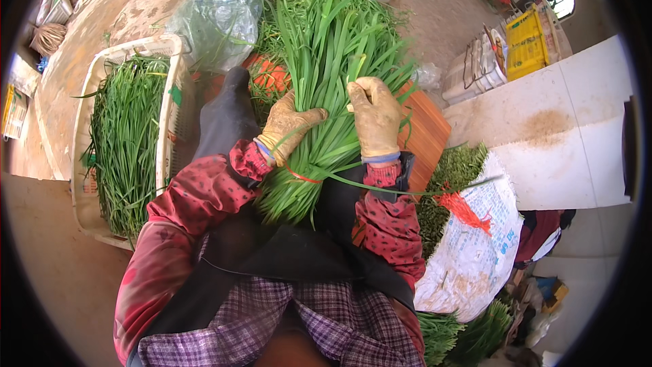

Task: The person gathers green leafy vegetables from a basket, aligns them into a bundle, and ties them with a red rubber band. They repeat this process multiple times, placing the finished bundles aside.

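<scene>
A large bunch of green garlic chives (326, 97) lies across my lap, its leaves spreading away from me. Near its close end a red tie (303, 178) runs round it. My left hand (290, 125), in a soiled tan glove, is closed around the bunch's left side, thumb over the leaves. Gloved the same way, my right hand (377, 114) has thumb and fingertips pinched together above the right side. A yellowish leaf (359, 67) sticks up at those fingertips. One long loose leaf (387, 189) reaches out to the right under my right wrist.
At left stands a white plastic crate (165, 107) of chives. Beyond the bunch lie a clear plastic bag (219, 20) and a heap of loose leaves (275, 35). Right are a brown board (428, 132), a white woven sack (468, 260) with red ties (466, 209), and a white partition (540, 127).
</scene>
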{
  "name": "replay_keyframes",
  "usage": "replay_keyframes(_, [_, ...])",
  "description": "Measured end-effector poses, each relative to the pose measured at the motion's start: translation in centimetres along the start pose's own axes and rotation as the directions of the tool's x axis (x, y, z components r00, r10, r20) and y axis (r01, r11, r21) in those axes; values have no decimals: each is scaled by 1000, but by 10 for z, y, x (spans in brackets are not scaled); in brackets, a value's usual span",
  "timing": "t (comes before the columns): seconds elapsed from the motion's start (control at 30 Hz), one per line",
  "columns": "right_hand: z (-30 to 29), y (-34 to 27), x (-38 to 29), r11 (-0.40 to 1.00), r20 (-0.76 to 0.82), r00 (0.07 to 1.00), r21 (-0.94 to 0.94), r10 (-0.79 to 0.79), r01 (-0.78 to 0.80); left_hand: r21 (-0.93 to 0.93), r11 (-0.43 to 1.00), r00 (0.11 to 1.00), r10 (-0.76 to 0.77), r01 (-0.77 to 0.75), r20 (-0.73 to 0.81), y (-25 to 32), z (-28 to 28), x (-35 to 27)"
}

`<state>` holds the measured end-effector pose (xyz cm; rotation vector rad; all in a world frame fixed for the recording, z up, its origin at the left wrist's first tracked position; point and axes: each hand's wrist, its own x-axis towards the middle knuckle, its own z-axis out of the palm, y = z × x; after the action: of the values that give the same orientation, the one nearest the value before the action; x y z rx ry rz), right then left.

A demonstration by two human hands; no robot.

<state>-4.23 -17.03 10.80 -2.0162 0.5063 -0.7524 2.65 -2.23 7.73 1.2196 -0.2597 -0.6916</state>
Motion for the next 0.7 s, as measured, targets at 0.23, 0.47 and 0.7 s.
replay_keyframes(0.23, [-4, -6, -4, 862, 158, 965, 438, 207, -257, 87, 995, 998, -53, 55, -21, 1, -3, 3])
replay_keyframes(0.47, [-12, -8, 1, 815, 257, 927, 450, 273, -364, 36, 997, 998, -69, 69, -12, 2, -3, 1])
replay_keyframes(0.7, [-4, 0, -8, 886, 201, 951, 359, 236, -295, 154, 986, 998, -63, 64, -14, 0, -4, 5])
